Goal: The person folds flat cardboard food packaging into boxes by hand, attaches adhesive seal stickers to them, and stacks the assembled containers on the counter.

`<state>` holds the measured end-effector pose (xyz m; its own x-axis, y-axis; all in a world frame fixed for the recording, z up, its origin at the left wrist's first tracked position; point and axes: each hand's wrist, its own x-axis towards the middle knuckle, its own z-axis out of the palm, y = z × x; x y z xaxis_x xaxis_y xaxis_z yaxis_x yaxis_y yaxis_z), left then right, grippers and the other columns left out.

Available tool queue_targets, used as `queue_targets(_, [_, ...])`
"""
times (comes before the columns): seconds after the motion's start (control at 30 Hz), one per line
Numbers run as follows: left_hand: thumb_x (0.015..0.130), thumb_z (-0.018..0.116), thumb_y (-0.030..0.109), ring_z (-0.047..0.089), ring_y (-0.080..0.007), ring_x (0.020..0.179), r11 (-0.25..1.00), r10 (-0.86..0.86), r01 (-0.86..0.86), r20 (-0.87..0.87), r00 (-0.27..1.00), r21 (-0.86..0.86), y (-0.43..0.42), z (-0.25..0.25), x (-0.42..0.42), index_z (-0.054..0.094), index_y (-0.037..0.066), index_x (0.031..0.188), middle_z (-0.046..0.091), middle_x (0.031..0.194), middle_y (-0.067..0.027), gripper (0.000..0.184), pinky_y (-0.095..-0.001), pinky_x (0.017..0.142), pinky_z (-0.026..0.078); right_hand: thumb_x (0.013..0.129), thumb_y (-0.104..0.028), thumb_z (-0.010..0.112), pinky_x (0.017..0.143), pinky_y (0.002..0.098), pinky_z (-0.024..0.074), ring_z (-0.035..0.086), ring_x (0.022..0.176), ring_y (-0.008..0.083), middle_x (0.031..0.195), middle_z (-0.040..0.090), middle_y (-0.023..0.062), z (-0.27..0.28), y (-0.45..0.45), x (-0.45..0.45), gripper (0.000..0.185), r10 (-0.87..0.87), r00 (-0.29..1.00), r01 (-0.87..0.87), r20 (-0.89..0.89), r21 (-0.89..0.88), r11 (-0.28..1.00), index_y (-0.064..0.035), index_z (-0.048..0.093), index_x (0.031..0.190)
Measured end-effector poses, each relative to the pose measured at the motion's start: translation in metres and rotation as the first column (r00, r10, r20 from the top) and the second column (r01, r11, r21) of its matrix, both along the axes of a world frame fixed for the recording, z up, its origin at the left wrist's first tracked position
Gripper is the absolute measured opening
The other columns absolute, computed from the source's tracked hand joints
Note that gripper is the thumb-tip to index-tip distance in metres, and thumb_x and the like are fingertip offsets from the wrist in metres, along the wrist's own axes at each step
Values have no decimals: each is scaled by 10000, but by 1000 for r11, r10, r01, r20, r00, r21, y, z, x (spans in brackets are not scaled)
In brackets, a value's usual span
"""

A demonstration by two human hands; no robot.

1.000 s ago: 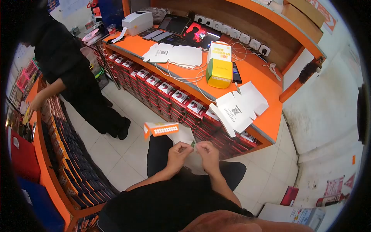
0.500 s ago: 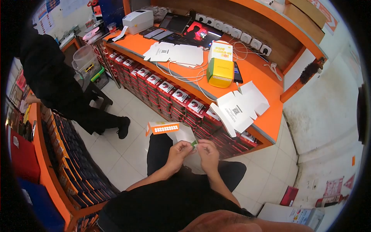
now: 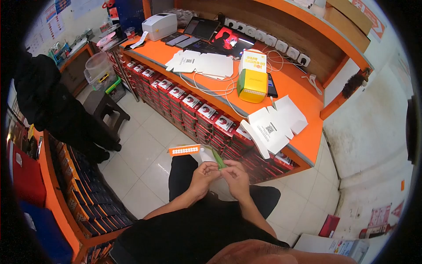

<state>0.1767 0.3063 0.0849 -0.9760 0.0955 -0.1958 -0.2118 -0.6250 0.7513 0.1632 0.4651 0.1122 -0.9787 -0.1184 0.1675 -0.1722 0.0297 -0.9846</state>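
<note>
Over my lap, a partly folded cardboard box (image 3: 206, 155) is held between my two hands. An orange panel with a row of white dots sticks out on its left, a green flap stands near my fingers, and its inner side is white. My left hand (image 3: 203, 179) pinches the near edge with thumb and fingers. Close beside it, my right hand (image 3: 236, 179) grips the box by the green flap. On the orange desk (image 3: 299, 148), an unfolded white box blank (image 3: 273, 125) lies over the front edge. A yellow and white box (image 3: 252, 83) stands behind it.
More flat white blanks (image 3: 200, 64), a label printer (image 3: 159, 25), a tablet (image 3: 201, 28) and cables are on the desk. Red boxes (image 3: 191, 103) fill the shelf below. At left, a person in black (image 3: 57, 101) stands near a stool (image 3: 104, 110) and an orange shelf (image 3: 90, 240).
The box in my hands has turned, its green flap now larger and more upright and its orange panel narrower. The person in black has stepped left, uncovering the stool.
</note>
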Motion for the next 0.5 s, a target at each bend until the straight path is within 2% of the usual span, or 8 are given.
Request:
queue_targets(0.03, [991, 639, 22, 668, -179, 1013, 1000, 7, -7, 5, 1000, 4, 0, 1, 2, 605, -7, 1086, 658, 1080, -100, 105, -384, 973, 581, 929, -36, 702, 940, 328, 528, 661, 1084, 218, 1266, 630, 154, 1, -1, 1, 104, 20, 1000, -20, -16, 25, 999, 47, 713, 990])
queue_targets(0.13, [993, 630, 15, 665, -185, 1030, 997, 31, -37, 71, 997, 74, -4, -2, 13, 600, -1, 1102, 664, 1106, -106, 114, -376, 977, 569, 914, -52, 718, 966, 352, 516, 671, 1096, 269, 1278, 646, 183, 15, 1, 4, 116, 58, 977, -5, -206, 249, 969, 31, 726, 995])
queue_targets(0.23, [999, 618, 13, 661, -186, 1041, 982, 61, -67, 37, 997, 174, -8, -11, 22, 598, 10, 1103, 666, 1116, -104, 106, -363, 966, 560, 911, -51, 717, 963, 362, 519, 670, 1118, 293, 1271, 657, 200, 21, -3, 11, 125, 93, 961, -30, -259, 238, 971, 22, 733, 1011])
queue_targets(0.33, [976, 628, -28, 661, -153, 986, 983, 109, -108, -1, 994, 148, -12, -16, 28, 623, -8, 1098, 675, 1096, -96, 124, -327, 943, 548, 909, -40, 713, 960, 371, 521, 670, 1127, 303, 1254, 665, 197, 17, -10, 17, 115, 108, 941, -31, -321, 236, 971, 17, 718, 1008])
queue_targets(0.43, [1003, 610, 15, 660, -178, 1010, 988, 112, -112, 12, 994, 107, -13, -9, 30, 604, 28, 1091, 670, 1095, -84, 89, -363, 938, 552, 905, -34, 713, 960, 385, 523, 671, 1124, 317, 1250, 666, 201, 10, -17, 21, 105, 46, 973, 0, -225, 198, 980, 11, 691, 998])
queue_targets(0.5, [1000, 610, 11, 659, -177, 1004, 988, 112, -114, 22, 993, 102, -15, -9, 27, 605, 29, 1095, 671, 1093, -85, 97, -364, 941, 550, 893, -30, 717, 937, 372, 537, 671, 1119, 312, 1248, 667, 197, 5, -20, 18, 112, 43, 973, 0, -225, 191, 982, 10, 679, 990])
